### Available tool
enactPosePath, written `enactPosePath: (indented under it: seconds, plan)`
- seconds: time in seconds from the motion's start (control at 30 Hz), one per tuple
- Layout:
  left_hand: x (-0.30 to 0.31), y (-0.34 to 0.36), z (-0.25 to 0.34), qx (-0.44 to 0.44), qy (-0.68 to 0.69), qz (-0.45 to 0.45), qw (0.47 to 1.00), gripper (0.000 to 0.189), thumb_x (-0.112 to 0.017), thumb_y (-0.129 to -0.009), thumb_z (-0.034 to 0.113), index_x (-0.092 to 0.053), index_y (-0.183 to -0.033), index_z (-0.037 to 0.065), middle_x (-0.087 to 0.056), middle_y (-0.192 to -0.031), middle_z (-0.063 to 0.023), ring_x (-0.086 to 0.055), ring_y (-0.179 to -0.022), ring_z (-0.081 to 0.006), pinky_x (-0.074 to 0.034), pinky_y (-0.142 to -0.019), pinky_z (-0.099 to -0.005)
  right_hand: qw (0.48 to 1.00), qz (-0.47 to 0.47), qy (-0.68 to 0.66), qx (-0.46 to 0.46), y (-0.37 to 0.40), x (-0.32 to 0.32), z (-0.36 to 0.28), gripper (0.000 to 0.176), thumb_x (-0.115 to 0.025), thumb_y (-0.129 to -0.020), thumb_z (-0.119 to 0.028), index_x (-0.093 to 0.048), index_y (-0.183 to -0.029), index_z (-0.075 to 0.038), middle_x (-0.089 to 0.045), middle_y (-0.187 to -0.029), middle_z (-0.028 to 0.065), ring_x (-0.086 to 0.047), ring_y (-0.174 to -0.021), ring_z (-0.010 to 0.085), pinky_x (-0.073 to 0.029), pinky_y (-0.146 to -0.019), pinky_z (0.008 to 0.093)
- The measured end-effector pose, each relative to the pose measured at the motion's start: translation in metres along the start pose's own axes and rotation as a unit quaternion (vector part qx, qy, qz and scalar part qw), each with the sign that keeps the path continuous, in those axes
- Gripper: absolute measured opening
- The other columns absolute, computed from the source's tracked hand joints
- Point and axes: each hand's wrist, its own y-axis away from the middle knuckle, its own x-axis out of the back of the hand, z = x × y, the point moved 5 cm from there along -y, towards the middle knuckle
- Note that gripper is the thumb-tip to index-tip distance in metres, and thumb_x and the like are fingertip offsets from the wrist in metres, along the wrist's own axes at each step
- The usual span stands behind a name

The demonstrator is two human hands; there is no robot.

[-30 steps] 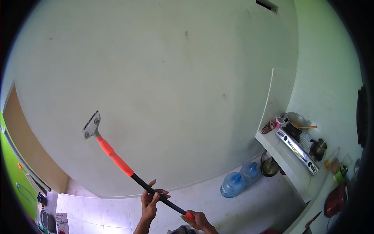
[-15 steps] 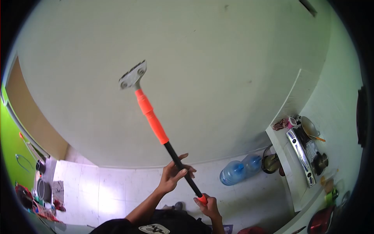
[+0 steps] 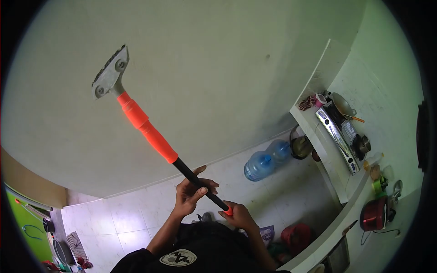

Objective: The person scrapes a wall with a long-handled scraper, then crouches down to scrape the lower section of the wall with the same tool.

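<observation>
A long-handled scraper [image 3: 148,129] slants across the view, with a grey metal head, an orange grip and a black shaft. Its head points up and left in front of the pale wall. My left hand [image 3: 186,195] holds the black shaft partway down, thumb on the near side and some fingers stretched out beyond it. Around the orange-tipped lower end, my right hand [image 3: 239,216] is closed. The scraper's head looks apart from the wall, though the exact gap is hard to judge.
Two large blue water bottles [image 3: 259,166] stand on the tiled floor by the wall. At right, a counter holds a gas stove [image 3: 337,136] and a wok [image 3: 342,105]. A red pot [image 3: 374,214] is nearer. A red bucket-like object [image 3: 297,236] sits below.
The camera view has turned and tilted, so counter and bottles sit higher and farther left. The scraper's head has come closer and moved up-left in view. Both hands keep hold of it.
</observation>
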Motion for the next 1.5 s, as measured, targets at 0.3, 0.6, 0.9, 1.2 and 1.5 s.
enactPosePath:
  seconds: [0.3,0.6,0.9,1.2,1.5]
  plan:
    - [0.001,0.001,-0.009,0.076,-0.012,-0.038,0.996,0.057,-0.063,-0.103,0.012,-0.039,-0.153,0.0,-0.073,-0.11,-0.0151,-0.07,-0.093,-0.018,-0.056,-0.09,-0.0368,0.994,-0.073,-0.04,-0.067,0.002,-0.013,0.004,0.037,-0.076,-0.089,-0.026,-0.068,-0.117,-0.003,-0.073,-0.088,0.0211,-0.073,-0.086,0.0379,-0.055,-0.076,0.0431]
    - [-0.014,0.007,-0.038,0.041,-0.083,0.019,0.996,0.061,-0.059,-0.106,0.025,-0.034,-0.157,0.004,-0.071,-0.111,-0.0134,-0.069,-0.095,-0.0182,-0.055,-0.09,-0.037,0.961,-0.267,-0.041,-0.061,-0.027,-0.006,0.014,0.031,-0.076,-0.093,-0.017,-0.069,-0.115,0.004,-0.073,-0.08,0.0104,-0.068,-0.066,0.0151,-0.053,-0.065,0.0321]
    - [-0.024,0.03,-0.168,0.088,0.259,0.251,0.928,0.052,-0.056,-0.107,0.018,-0.036,-0.153,0.006,-0.068,-0.114,-0.013,-0.069,-0.108,-0.0226,-0.053,-0.102,-0.0411,0.98,-0.159,0.117,0.026,-0.021,0.079,0.074,0.018,-0.068,-0.095,-0.02,-0.066,-0.099,-0.003,-0.068,-0.073,0.02,-0.068,-0.072,0.0435,-0.054,-0.068,0.0494]
    - [-0.056,0.069,-0.224,0.16,0.225,0.395,0.876,0.05,-0.042,-0.11,0.043,-0.045,-0.14,0.004,-0.069,-0.108,-0.0169,-0.072,-0.103,-0.0322,-0.057,-0.096,-0.0468,0.941,-0.294,0.16,0.047,-0.013,0.119,0.098,0.028,-0.069,-0.094,-0.031,-0.066,-0.098,-0.003,-0.07,-0.078,0.0211,-0.07,-0.08,0.0445,-0.052,-0.072,0.0524]
    - [0.011,0.066,-0.194,0.015,0.161,0.531,0.832,0.067,-0.033,-0.109,0.054,-0.026,-0.152,0.004,-0.068,-0.112,-0.0215,-0.072,-0.084,-0.0289,-0.06,-0.083,-0.0422,0.935,-0.329,0.112,0.069,-0.024,0.1,0.054,0.027,-0.065,-0.095,-0.023,-0.065,-0.107,0.002,-0.069,-0.081,0.0255,-0.069,-0.083,0.0472,-0.052,-0.073,0.0519]
